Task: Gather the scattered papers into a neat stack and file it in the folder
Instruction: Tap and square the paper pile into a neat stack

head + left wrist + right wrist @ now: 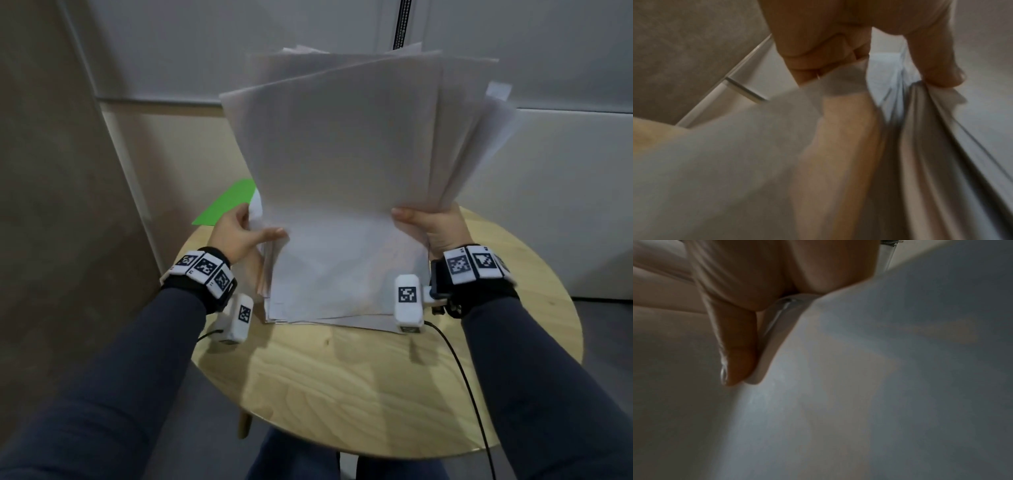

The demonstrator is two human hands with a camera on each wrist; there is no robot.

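A thick, uneven bundle of white papers stands nearly upright on the round wooden table, its top edges fanned out and misaligned. My left hand grips the bundle's left edge, thumb on the front sheet. My right hand grips the right edge, thumb in front too. In the left wrist view the left hand pinches the sheets' edges. The right wrist view shows my right thumb pressed against the paper. A green folder lies behind the left hand, mostly hidden by the papers.
The table stands close to a brown wall panel on the left and grey-white panels behind. A black cable runs from my right wrist across the table's near right edge. My knees are below the table's front rim.
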